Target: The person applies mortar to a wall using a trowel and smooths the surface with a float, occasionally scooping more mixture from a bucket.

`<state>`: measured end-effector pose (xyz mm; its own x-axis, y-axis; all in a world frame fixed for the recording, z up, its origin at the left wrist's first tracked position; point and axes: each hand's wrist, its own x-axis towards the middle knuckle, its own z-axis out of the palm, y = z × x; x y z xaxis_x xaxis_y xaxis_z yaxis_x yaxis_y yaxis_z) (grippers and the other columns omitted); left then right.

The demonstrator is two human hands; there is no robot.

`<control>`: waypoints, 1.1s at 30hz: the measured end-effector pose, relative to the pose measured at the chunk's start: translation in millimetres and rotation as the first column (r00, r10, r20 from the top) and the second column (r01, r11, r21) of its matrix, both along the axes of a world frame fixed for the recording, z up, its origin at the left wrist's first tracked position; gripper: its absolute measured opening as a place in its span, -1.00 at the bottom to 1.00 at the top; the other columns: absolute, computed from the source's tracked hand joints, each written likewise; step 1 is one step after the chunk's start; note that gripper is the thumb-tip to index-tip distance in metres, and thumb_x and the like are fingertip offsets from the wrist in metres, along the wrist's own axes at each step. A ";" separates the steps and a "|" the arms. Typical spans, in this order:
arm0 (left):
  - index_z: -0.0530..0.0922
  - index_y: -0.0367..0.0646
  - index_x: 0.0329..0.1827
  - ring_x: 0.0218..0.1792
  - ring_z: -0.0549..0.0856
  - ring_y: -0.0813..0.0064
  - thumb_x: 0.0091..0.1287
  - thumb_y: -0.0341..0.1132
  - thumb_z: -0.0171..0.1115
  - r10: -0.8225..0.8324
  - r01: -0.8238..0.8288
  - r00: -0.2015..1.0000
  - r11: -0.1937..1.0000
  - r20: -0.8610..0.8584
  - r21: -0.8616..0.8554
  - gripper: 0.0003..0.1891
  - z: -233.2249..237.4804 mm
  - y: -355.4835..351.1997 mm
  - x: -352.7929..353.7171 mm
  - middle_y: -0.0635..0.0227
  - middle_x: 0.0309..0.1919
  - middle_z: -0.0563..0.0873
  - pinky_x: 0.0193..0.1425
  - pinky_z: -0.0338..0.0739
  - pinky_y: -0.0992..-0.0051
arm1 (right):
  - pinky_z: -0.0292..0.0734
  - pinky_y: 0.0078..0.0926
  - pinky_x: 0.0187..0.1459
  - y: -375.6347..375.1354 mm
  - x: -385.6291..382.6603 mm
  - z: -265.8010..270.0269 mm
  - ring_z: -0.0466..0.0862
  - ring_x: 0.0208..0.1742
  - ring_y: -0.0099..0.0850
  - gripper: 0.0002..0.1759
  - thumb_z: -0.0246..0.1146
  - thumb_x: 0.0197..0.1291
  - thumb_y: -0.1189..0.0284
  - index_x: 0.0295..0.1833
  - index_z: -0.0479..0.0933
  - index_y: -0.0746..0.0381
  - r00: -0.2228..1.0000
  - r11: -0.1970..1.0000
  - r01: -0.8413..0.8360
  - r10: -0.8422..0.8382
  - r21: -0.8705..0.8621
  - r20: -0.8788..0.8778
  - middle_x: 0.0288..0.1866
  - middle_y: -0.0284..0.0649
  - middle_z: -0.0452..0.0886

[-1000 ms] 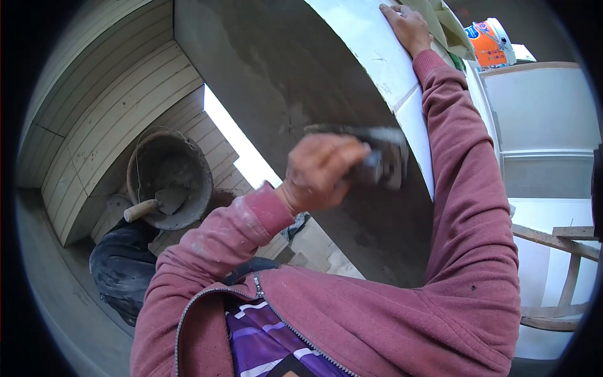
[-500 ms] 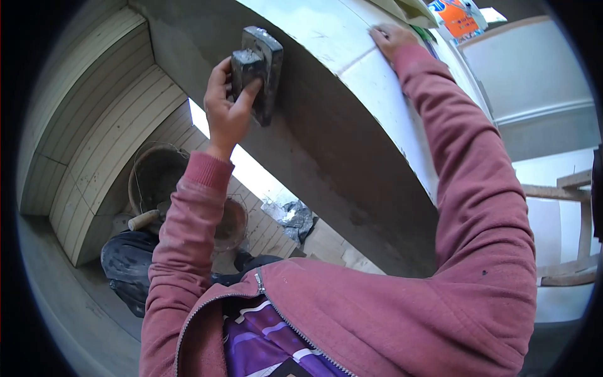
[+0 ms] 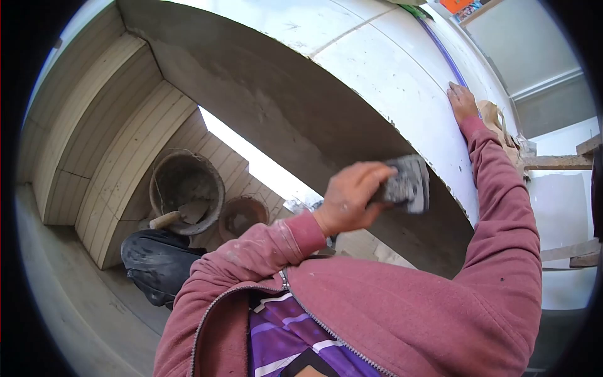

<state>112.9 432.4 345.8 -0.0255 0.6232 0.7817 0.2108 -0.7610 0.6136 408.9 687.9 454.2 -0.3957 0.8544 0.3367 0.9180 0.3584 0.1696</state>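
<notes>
The mortar-caked float (image 3: 408, 184) sits in the left hand (image 3: 352, 196), fingers closed around it, at the grey wall face (image 3: 282, 107) just below the white tiles (image 3: 377, 63). The right hand (image 3: 463, 100) lies spread flat on the tiles. Two buckets stand below, a larger bucket (image 3: 210, 182) and a smaller bucket (image 3: 242, 217), with one trowel (image 3: 182, 213) in the larger.

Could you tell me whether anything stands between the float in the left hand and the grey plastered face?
Nothing visible does. The left hand holds the float close against the grey plastered face, below the white tiles; the right hand rests on those tiles, aside.
</notes>
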 end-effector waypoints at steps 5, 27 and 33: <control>0.43 -0.20 -0.01 -0.18 0.60 0.27 -0.12 -0.43 0.40 0.287 -0.291 0.956 0.954 0.067 0.066 -0.47 -13.2 21.2 -59.8 0.20 -0.16 0.56 -0.10 0.49 0.39 | 0.19 -0.33 0.23 1.1 -3.5 -4.3 0.35 0.19 -0.16 -0.55 -0.03 0.25 0.17 0.12 0.45 0.23 1.000 1.000 0.024 -0.024 0.013 -0.006 0.14 -0.10 0.43; 0.42 -0.23 0.07 -0.09 0.60 0.20 -0.08 -0.50 0.34 0.367 -0.363 0.930 0.926 0.025 -0.102 -0.45 -60.1 40.9 -121.4 0.14 -0.06 0.56 -0.02 0.47 0.37 | 0.25 -0.34 0.17 -0.8 1.3 -14.6 0.36 0.15 -0.18 -0.60 0.03 0.21 0.26 0.10 0.44 0.20 0.997 0.997 0.055 -0.052 0.057 -0.049 0.09 -0.16 0.43; 0.40 -0.28 0.10 -0.19 0.58 0.56 0.16 -0.56 0.15 0.379 -0.257 0.767 0.921 0.518 -0.292 -0.60 -39.9 122.8 -338.6 0.34 -0.15 0.59 -0.08 0.48 0.53 | 0.24 -0.32 0.18 5.1 7.7 -18.8 0.36 0.14 -0.15 -0.61 0.04 0.20 0.30 0.09 0.43 0.24 0.998 0.996 0.015 -0.010 0.083 -0.064 0.07 -0.12 0.43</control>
